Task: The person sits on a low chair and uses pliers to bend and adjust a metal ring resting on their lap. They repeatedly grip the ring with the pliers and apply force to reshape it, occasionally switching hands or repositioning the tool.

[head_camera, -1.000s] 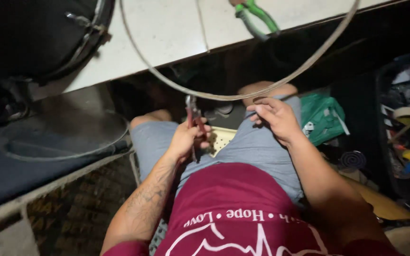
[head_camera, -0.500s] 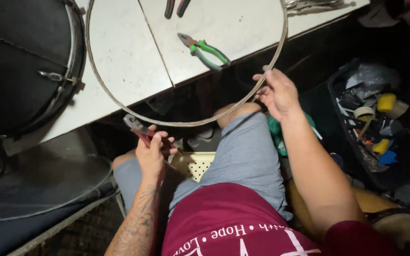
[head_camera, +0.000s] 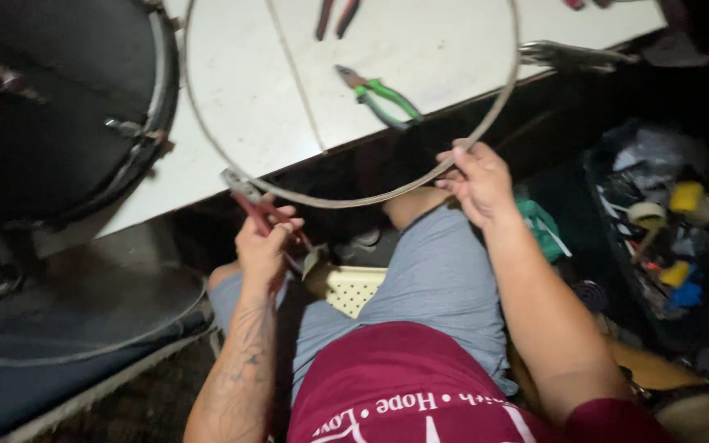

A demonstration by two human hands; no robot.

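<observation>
Head view, left hand: the left hand (head_camera: 266, 242) is closed around the red handles of a pair of pliers (head_camera: 254, 205), whose nose bites the metal hoop (head_camera: 354, 199) at its lower left, where a small lug or joint sits.
Head view, right hand: the right hand (head_camera: 478, 180) is curled around the hoop's lower right arc, fingers wrapped over the rim and thumb on top.
Hoop: a thin grey metal ring, held up in the air between both hands, above the lap and in front of the white counter (head_camera: 231, 98); its upper arc runs out of the picture.
Around it: a black drum (head_camera: 59, 107) stands at the left on the counter's end; green-handled pliers (head_camera: 381, 97) lie on the counter inside the ring's outline; another red-handled tool (head_camera: 334, 16) lies near the top edge; a crate of tape rolls and odds and ends (head_camera: 666, 221) sits on the floor at the right.
Doing it well: I judge the work is at the joint in the pliers' nose. The right hand should hold the ring firm and flat, so that it does not twist while the pliers squeeze or bend.
Grip: keep the nose square on the lug and press slowly; a slanted bite may slip off the thin rim.
Risk: the ring is springy, so a slip could whip it toward the drum.
</observation>
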